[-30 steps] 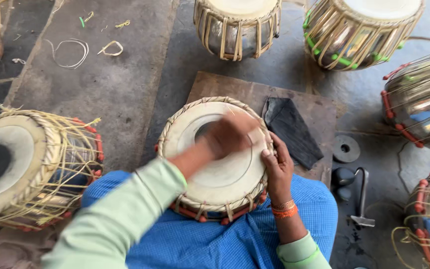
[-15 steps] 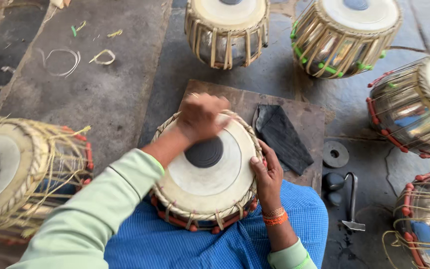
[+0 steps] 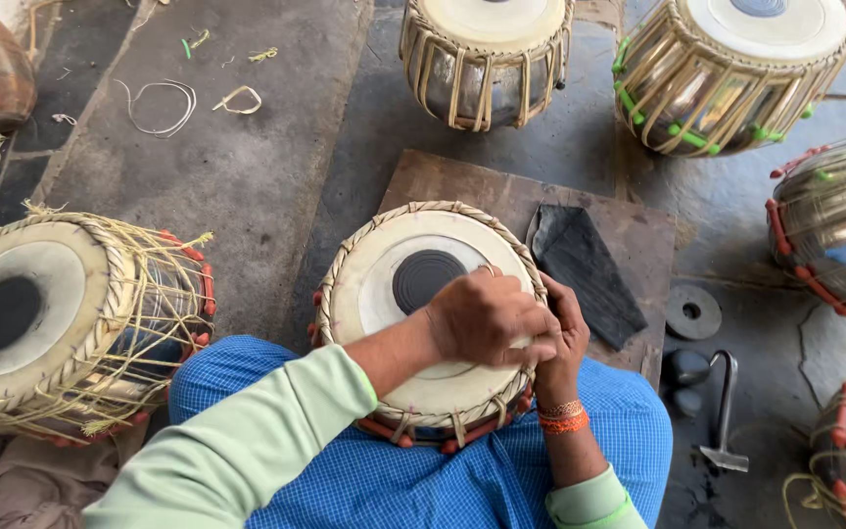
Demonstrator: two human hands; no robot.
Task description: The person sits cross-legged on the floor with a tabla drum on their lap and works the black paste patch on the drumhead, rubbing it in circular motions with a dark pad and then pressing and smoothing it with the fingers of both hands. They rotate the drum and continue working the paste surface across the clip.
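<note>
Drum (image 3: 413,323) on lap, near edge of wooden board (image 3: 462,181). Left hand (image 3: 487,318) curled narrow, pressing skin at right rim; contents hidden. Right hand (image 3: 565,333) steadies rim. Judgement: press evenly, brace firmly.

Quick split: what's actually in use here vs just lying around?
In use:
- drum in lap
- left hand on its skin
- right hand at its rim

Lying about:
- black sheet
- metal disc
- hammer
- laced drum
- two drums at top
- cord loops
</note>
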